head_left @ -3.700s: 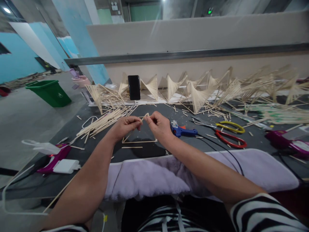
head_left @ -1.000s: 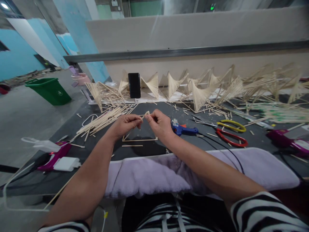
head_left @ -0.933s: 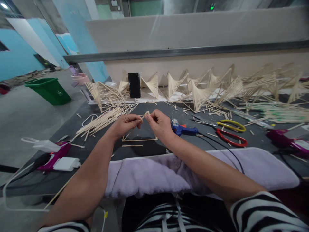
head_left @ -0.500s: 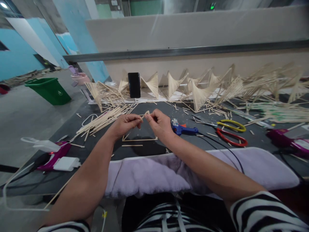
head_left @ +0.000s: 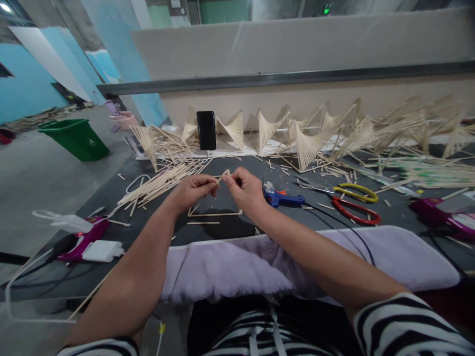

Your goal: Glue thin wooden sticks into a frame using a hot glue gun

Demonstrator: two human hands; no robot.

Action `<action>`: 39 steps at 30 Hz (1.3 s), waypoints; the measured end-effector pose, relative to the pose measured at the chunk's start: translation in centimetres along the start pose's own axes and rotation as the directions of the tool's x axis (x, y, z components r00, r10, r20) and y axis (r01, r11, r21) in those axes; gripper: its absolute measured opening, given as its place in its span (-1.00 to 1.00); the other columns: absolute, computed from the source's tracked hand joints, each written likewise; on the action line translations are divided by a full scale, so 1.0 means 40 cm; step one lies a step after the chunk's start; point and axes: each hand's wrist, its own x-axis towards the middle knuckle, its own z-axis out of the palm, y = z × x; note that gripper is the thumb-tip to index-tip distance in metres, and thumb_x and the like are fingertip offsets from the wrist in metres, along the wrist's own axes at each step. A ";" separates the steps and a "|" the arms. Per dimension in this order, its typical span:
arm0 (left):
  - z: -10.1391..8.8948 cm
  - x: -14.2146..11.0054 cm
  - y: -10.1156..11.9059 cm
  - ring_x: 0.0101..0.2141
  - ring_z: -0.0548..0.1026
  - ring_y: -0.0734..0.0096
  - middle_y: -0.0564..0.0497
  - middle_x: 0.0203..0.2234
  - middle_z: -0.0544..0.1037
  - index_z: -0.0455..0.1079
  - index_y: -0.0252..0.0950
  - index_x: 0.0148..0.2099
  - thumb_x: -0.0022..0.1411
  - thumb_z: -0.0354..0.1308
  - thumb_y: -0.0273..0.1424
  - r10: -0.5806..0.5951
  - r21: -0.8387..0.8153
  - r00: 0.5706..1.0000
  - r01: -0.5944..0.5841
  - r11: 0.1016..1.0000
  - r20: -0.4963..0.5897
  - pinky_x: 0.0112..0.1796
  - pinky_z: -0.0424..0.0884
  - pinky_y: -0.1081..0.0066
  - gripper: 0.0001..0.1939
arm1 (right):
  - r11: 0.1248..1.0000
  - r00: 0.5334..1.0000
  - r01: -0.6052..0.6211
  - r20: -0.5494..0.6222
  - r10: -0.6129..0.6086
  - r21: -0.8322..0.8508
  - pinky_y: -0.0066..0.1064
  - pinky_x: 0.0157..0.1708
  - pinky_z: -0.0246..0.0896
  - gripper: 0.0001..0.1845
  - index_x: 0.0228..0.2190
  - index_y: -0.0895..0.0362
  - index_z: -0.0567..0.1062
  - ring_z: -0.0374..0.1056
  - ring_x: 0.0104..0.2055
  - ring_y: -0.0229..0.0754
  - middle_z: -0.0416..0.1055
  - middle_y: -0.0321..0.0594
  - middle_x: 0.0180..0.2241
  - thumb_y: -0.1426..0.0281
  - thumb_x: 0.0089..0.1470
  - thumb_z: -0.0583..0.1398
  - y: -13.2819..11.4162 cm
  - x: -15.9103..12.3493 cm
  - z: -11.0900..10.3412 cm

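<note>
At the desk's (head_left: 230, 228) front left corner, a power strip (head_left: 87, 240) is placed. Behind the front edge's middle, the stick frame (head_left: 215, 214) is clamped between the fingertips of the left hand (head_left: 193, 192) and pinched at its upper corner by the right hand (head_left: 245, 190); farther right, a blue glue gun (head_left: 285, 200) and scissors (head_left: 330, 191) are laid.

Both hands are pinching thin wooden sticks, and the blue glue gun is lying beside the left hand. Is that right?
Not quite: the blue glue gun is lying beside the right hand, not the left hand, as the head view shows. Both hands are indeed pinching thin wooden sticks.
</note>
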 end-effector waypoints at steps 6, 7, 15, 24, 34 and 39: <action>0.001 0.000 -0.002 -0.52 0.26 0.52 0.03 -0.56 0.42 0.40 -0.36 -0.41 0.11 0.03 -0.26 -0.004 0.001 1.000 0.004 1.000 -0.002 -0.45 0.17 0.49 -0.74 | 1.000 1.000 0.002 0.005 -0.002 0.000 -0.50 -0.54 -0.08 -0.68 -0.62 0.13 0.23 0.00 -0.58 -0.38 0.09 -0.41 -0.64 0.21 0.03 0.06 0.000 -0.001 0.000; 0.001 0.000 -0.003 -0.52 0.26 0.52 0.04 -0.56 0.42 0.40 -0.36 -0.41 0.11 0.03 -0.26 -0.004 -0.001 1.000 0.004 1.000 -0.003 -0.46 0.17 0.49 -0.74 | 1.000 1.000 0.004 0.004 -0.004 -0.001 -0.50 -0.54 -0.08 -0.68 -0.62 0.13 0.23 0.00 -0.58 -0.38 0.09 -0.41 -0.64 0.21 0.03 0.06 0.000 -0.001 0.000; 0.002 -0.001 -0.007 -0.53 0.26 0.54 0.05 -0.56 0.42 0.41 -0.36 -0.39 0.11 0.03 -0.27 -0.006 -0.018 1.000 0.006 1.000 -0.013 -0.47 0.17 0.49 -0.74 | 1.000 1.000 0.011 -0.001 -0.011 -0.012 -0.52 -0.56 -0.09 -0.68 -0.63 0.14 0.23 -0.01 -0.59 -0.40 0.09 -0.42 -0.65 0.22 0.02 0.07 0.000 -0.001 -0.001; 0.002 -0.001 -0.006 -0.54 0.26 0.55 0.05 -0.57 0.42 0.41 -0.36 -0.40 0.11 0.03 -0.26 0.002 0.000 1.000 -0.002 1.000 -0.012 -0.48 0.16 0.50 -0.74 | 0.999 0.999 0.042 -0.008 -0.042 -0.017 -0.53 -0.55 -0.09 -0.69 -0.63 0.14 0.23 -0.02 -0.59 -0.40 0.11 -0.41 -0.64 0.22 0.02 0.08 0.004 0.001 -0.001; 0.000 0.000 -0.013 -0.54 0.25 0.55 0.05 -0.56 0.42 0.41 -0.36 -0.36 0.11 0.05 -0.28 -0.009 -0.029 1.000 0.009 1.000 0.001 -0.48 0.15 0.50 -0.76 | 0.999 0.999 0.048 -0.011 -0.048 -0.010 -0.54 -0.56 -0.08 -0.70 -0.62 0.14 0.24 -0.01 -0.59 -0.41 0.10 -0.42 -0.64 0.24 0.02 0.09 0.007 -0.002 -0.001; 0.000 -0.001 -0.009 -0.54 0.24 0.54 0.05 -0.56 0.42 0.40 -0.36 -0.36 0.12 0.04 -0.28 -0.005 -0.029 1.000 0.005 1.000 0.003 -0.48 0.14 0.50 -0.76 | 0.999 0.999 0.051 -0.012 -0.051 -0.016 -0.53 -0.55 -0.07 -0.70 -0.62 0.14 0.23 0.00 -0.59 -0.40 0.11 -0.41 -0.64 0.24 0.03 0.08 0.008 -0.001 0.000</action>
